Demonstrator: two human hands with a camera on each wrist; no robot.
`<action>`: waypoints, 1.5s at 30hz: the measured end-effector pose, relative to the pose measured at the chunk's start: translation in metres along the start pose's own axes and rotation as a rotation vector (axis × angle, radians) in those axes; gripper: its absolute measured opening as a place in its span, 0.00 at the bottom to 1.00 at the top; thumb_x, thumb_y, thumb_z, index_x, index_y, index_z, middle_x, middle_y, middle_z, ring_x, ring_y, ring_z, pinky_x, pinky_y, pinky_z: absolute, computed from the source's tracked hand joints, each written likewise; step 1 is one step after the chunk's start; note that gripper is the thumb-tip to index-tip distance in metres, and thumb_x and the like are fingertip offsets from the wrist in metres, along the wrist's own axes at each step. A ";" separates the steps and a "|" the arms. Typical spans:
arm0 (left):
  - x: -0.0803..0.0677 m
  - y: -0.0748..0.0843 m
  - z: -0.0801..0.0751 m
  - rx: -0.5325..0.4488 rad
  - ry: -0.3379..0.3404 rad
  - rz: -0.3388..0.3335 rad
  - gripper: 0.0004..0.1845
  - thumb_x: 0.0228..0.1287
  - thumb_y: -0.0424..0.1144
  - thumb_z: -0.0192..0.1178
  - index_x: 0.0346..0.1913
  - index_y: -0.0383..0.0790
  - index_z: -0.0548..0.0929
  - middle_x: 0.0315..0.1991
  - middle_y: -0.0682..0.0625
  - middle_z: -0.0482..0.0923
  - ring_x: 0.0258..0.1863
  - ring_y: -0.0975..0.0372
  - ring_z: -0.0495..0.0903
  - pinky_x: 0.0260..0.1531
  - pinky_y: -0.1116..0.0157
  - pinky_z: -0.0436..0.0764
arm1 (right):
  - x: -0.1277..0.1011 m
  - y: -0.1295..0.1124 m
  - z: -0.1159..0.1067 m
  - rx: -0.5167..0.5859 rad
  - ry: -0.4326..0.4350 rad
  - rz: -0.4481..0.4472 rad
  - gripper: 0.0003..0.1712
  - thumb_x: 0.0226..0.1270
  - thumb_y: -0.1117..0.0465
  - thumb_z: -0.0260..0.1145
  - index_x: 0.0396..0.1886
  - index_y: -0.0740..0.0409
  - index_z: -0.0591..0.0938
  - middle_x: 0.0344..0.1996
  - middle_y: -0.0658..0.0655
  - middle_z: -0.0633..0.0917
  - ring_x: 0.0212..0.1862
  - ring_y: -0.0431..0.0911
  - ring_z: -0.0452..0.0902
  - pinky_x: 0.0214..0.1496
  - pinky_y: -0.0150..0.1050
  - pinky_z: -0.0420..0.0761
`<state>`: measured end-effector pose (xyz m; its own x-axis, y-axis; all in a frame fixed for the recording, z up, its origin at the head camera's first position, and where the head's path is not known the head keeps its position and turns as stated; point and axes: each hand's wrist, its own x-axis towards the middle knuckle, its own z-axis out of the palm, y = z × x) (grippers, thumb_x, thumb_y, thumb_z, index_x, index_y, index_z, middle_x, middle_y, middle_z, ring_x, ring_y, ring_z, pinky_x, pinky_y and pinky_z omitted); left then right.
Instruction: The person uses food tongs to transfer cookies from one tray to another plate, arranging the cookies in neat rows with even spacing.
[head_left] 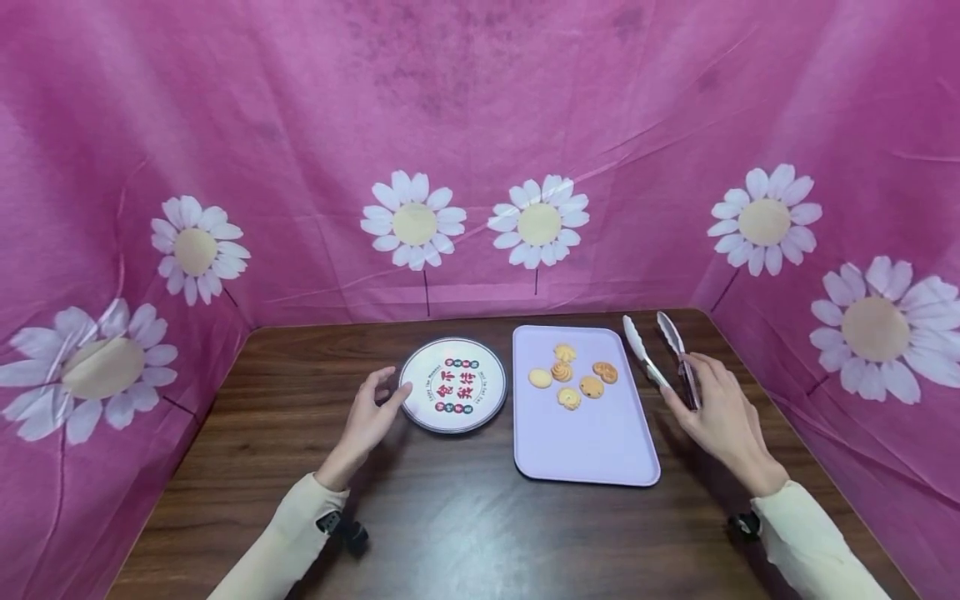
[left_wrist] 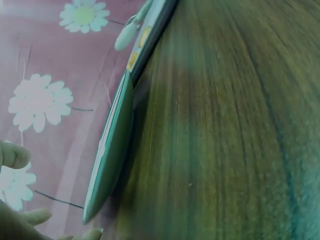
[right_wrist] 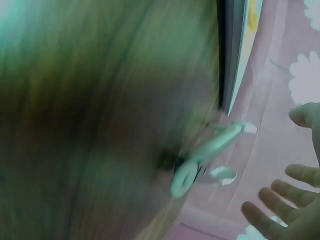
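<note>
Tongs [head_left: 660, 354] lie on the tabletop [head_left: 450, 517] under my right hand [head_left: 720, 417], their two pale blades pointing away from me. My fingertips [head_left: 693, 362] are at the handle end, relaxed and spread; the head view does not show a closed grip, and the right wrist view [right_wrist: 205, 155] is too blurred to settle whether I am touching them. Just left of that hand sits a lilac tray [head_left: 592, 450], its right edge close beside the tongs. Six biscuits [head_left: 572, 375] lie clustered in the far half of the tray, and the near half is bare.

My left hand [head_left: 371, 417] rests with loose, slightly curled fingers just beside the left rim of a round plate [head_left: 453, 385] printed with characters; it holds nothing. In the left wrist view the plate's rim [left_wrist: 112, 150] shows edge-on right by my fingertips [left_wrist: 15, 155]. The plate sits just left of the tray, with a narrow gap between them.

Pink cloth with white daisies [head_left: 480, 125] walls in the tabletop at the back and both sides, close behind the tongs and close to the right of my right hand. Open wood lies between my two forearms, on the near side of the plate and tray.
</note>
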<state>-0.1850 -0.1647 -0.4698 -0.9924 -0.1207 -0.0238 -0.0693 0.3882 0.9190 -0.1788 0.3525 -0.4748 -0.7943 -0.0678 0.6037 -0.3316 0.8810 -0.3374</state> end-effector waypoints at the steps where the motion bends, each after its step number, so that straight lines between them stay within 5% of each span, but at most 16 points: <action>1: 0.001 -0.002 -0.001 -0.053 -0.027 -0.035 0.32 0.76 0.43 0.62 0.76 0.32 0.66 0.74 0.28 0.66 0.69 0.37 0.73 0.71 0.43 0.79 | -0.001 0.004 -0.001 -0.002 -0.012 0.023 0.37 0.57 0.58 0.78 0.64 0.69 0.77 0.60 0.73 0.79 0.56 0.71 0.75 0.52 0.70 0.77; 6: 0.007 -0.011 -0.002 -0.322 -0.145 -0.195 0.36 0.80 0.41 0.55 0.80 0.31 0.53 0.74 0.26 0.62 0.69 0.38 0.72 0.62 0.49 0.88 | -0.003 0.022 -0.008 -0.031 -0.119 0.155 0.44 0.61 0.49 0.77 0.68 0.71 0.72 0.63 0.78 0.75 0.59 0.75 0.71 0.53 0.75 0.75; 10: 0.011 -0.017 0.001 -0.396 -0.171 -0.238 0.36 0.81 0.40 0.53 0.81 0.30 0.52 0.73 0.26 0.64 0.67 0.40 0.74 0.54 0.54 0.92 | 0.000 0.032 -0.008 -0.030 -0.225 0.241 0.50 0.65 0.44 0.75 0.71 0.75 0.68 0.62 0.82 0.74 0.60 0.76 0.70 0.55 0.75 0.75; 18: 0.016 -0.022 0.007 -0.426 -0.161 -0.235 0.34 0.80 0.38 0.53 0.80 0.29 0.55 0.71 0.26 0.65 0.61 0.46 0.77 0.45 0.63 0.94 | 0.009 0.041 -0.002 0.032 -0.392 0.418 0.63 0.66 0.37 0.71 0.78 0.79 0.54 0.62 0.87 0.70 0.59 0.79 0.70 0.56 0.74 0.77; 25: 0.016 -0.022 0.009 -0.426 -0.147 -0.235 0.33 0.79 0.31 0.53 0.80 0.29 0.56 0.70 0.27 0.66 0.55 0.54 0.80 0.42 0.65 0.94 | 0.013 0.041 0.006 0.029 -0.408 0.428 0.67 0.65 0.36 0.72 0.79 0.79 0.48 0.59 0.82 0.78 0.46 0.66 0.83 0.46 0.62 0.84; 35: 0.016 -0.017 0.012 -0.436 -0.134 -0.259 0.33 0.77 0.29 0.53 0.80 0.29 0.55 0.71 0.27 0.64 0.61 0.48 0.76 0.43 0.64 0.93 | 0.020 0.042 0.018 0.011 -0.447 0.478 0.69 0.64 0.32 0.71 0.80 0.77 0.48 0.66 0.84 0.71 0.61 0.77 0.71 0.57 0.73 0.78; 45: 0.021 -0.019 0.013 -0.474 -0.131 -0.277 0.32 0.80 0.34 0.51 0.80 0.30 0.54 0.73 0.29 0.62 0.68 0.44 0.71 0.51 0.56 0.93 | 0.025 0.037 0.024 -0.003 -0.434 0.495 0.68 0.63 0.30 0.70 0.80 0.75 0.52 0.63 0.85 0.73 0.59 0.78 0.73 0.51 0.72 0.80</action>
<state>-0.2062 -0.1626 -0.4925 -0.9501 -0.0337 -0.3101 -0.3056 -0.0989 0.9470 -0.2236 0.3723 -0.4894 -0.9860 0.1635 0.0320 0.1261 0.8579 -0.4981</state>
